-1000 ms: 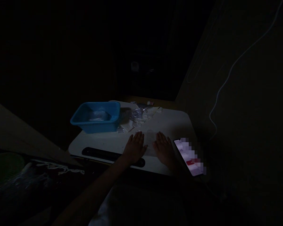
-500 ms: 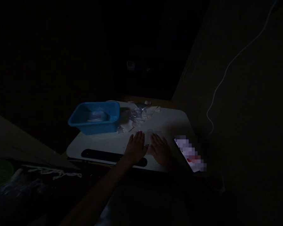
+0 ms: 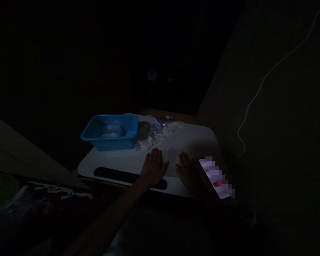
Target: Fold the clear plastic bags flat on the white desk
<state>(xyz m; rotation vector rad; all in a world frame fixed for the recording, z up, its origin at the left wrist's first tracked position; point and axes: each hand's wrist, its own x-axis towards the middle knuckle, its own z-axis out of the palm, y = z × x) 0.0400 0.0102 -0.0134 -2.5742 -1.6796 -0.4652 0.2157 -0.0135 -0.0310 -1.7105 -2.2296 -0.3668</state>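
Observation:
Both hands lie flat near the front of a small white table [image 3: 200, 138] in a very dark room. My left hand [image 3: 153, 166] is open, palm down, its fingers pointing away from me. To its right my right hand [image 3: 186, 170] is also open, in deeper shadow. Between and partly under them lies a thin, clear plastic sheet or bag [image 3: 172, 160]; its outline is faint, and I cannot tell its exact kind. Just beyond the left hand are crumpled clear wrappers and pale pieces [image 3: 157, 129].
A blue plastic basin [image 3: 114, 144] at the table's back left holds a clear-wrapped stack [image 3: 112, 131]. A phone with a lit screen [image 3: 216, 179] lies at the right. A black slot [image 3: 117, 175] runs along the front edge. A white cable [image 3: 258, 89] hangs along the right wall.
My right hand has slid a little to the right, widening the gap over the clear plastic. My left hand stays flat in nearly the same place. The view has shifted slightly.

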